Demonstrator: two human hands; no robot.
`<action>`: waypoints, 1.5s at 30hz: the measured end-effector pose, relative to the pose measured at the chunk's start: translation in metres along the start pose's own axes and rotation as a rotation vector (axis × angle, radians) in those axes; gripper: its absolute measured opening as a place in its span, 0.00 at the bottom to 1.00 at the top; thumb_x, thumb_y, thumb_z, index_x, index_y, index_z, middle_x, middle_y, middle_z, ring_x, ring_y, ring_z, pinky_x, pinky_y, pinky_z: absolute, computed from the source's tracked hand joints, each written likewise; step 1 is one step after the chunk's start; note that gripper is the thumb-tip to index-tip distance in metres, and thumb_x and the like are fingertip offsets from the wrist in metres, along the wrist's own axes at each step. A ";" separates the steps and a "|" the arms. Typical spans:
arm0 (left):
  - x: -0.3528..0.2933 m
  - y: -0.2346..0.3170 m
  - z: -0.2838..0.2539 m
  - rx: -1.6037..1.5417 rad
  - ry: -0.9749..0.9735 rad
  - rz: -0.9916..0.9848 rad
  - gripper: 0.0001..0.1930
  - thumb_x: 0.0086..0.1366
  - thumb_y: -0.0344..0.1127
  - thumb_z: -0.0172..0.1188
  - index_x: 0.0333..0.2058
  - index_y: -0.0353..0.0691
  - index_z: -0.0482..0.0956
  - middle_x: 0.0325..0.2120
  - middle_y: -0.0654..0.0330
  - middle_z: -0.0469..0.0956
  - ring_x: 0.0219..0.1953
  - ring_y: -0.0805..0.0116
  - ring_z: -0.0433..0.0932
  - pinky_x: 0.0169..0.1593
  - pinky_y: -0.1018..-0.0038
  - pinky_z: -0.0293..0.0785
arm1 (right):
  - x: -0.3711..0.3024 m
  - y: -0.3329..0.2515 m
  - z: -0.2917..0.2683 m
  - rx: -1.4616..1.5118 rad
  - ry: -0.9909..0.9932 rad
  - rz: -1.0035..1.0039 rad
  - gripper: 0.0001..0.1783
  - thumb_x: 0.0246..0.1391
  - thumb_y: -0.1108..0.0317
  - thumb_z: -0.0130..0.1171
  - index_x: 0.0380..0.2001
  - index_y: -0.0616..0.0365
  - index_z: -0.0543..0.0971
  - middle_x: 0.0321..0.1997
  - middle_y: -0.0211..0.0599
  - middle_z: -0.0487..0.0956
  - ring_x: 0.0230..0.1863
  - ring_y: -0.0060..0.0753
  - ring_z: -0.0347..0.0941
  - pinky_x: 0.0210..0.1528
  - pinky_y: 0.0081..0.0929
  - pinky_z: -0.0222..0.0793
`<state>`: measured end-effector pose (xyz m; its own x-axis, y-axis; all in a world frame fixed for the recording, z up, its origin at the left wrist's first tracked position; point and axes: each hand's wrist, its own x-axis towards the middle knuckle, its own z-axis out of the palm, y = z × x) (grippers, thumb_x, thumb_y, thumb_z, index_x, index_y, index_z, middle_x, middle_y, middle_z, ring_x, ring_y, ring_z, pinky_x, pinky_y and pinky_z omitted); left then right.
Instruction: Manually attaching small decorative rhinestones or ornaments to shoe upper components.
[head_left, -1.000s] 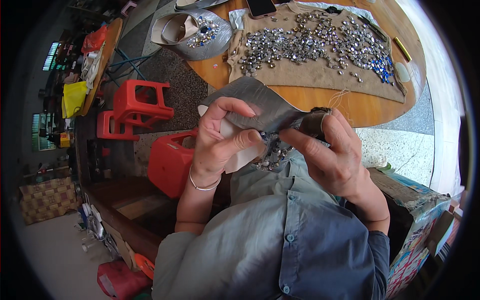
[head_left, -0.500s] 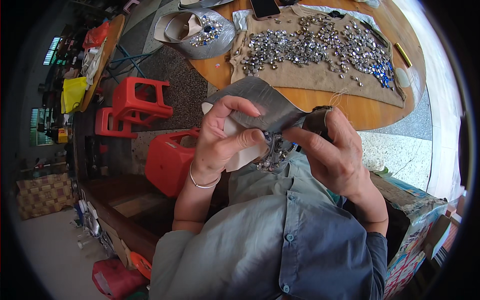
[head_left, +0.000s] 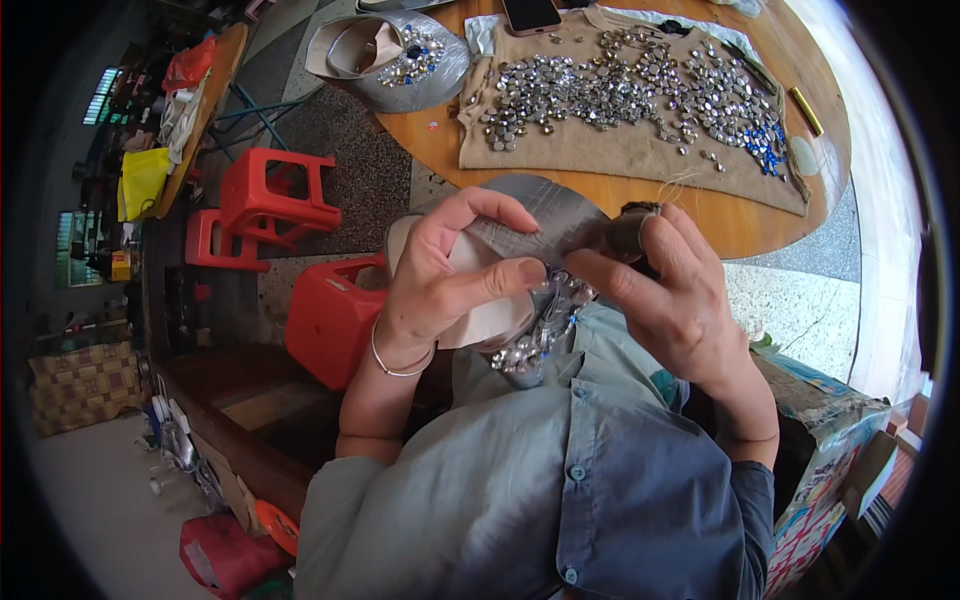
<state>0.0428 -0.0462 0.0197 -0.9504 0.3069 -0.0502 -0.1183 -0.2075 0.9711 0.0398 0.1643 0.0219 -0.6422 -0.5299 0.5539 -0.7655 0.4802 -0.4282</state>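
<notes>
Between my hands, just off the table's near edge, is a bent silver-grey piece (head_left: 530, 215) with a cream lining and a patch of clear and blue rhinestones (head_left: 535, 345). My left hand (head_left: 450, 265) is closed round it, fingers over the grey face and thumb pressing by the stones. My right hand (head_left: 670, 295) is curled at the opposite side, its thumb and fingers pressed together beside the stones. A dark rounded piece (head_left: 628, 235) shows among its fingers, with thin pale threads (head_left: 682, 184) above. What its fingertips pinch is hidden.
A brown cloth (head_left: 560, 150) on the round wooden table (head_left: 425, 130) bears many loose rhinestones. Around it are a similar silver-grey piece (head_left: 445, 85) with stones, a phone (head_left: 530, 15) and a gold tube (head_left: 806, 112). Red stools (head_left: 330, 320) stand at the left.
The silver-grey piece has tipped and sunk toward me, so more of its rhinestones show. My left hand has turned slightly with it; my right hand stays close to the same place.
</notes>
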 end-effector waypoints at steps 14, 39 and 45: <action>0.006 -0.002 0.000 -0.246 0.039 -0.292 0.13 0.52 0.24 0.60 0.37 0.37 0.69 0.31 0.63 0.75 0.33 0.79 0.74 0.38 0.83 0.70 | -0.008 0.016 0.021 0.257 -0.012 0.118 0.16 0.35 0.82 0.61 0.32 0.54 0.77 0.28 0.34 0.72 0.26 0.34 0.69 0.26 0.26 0.65; 0.015 -0.025 -0.011 -0.192 0.315 0.047 0.13 0.54 0.22 0.61 0.36 0.39 0.67 0.30 0.62 0.74 0.31 0.76 0.75 0.35 0.80 0.73 | 0.014 -0.032 0.031 -0.108 0.111 -0.490 0.16 0.33 0.69 0.56 0.32 0.46 0.72 0.32 0.26 0.73 0.21 0.20 0.65 0.17 0.15 0.58; 0.013 -0.020 -0.034 -0.539 0.742 0.301 0.19 0.50 0.24 0.65 0.38 0.39 0.65 0.31 0.59 0.73 0.32 0.71 0.75 0.35 0.77 0.74 | -0.027 -0.054 0.011 1.274 0.134 0.429 0.06 0.56 0.75 0.47 0.35 0.58 0.62 0.22 0.38 0.72 0.21 0.27 0.72 0.18 0.23 0.66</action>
<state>0.0235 -0.0694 -0.0083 -0.8806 -0.4554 -0.1310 0.2194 -0.6368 0.7392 0.0978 0.1450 0.0222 -0.8853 -0.3963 0.2435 -0.0572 -0.4268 -0.9026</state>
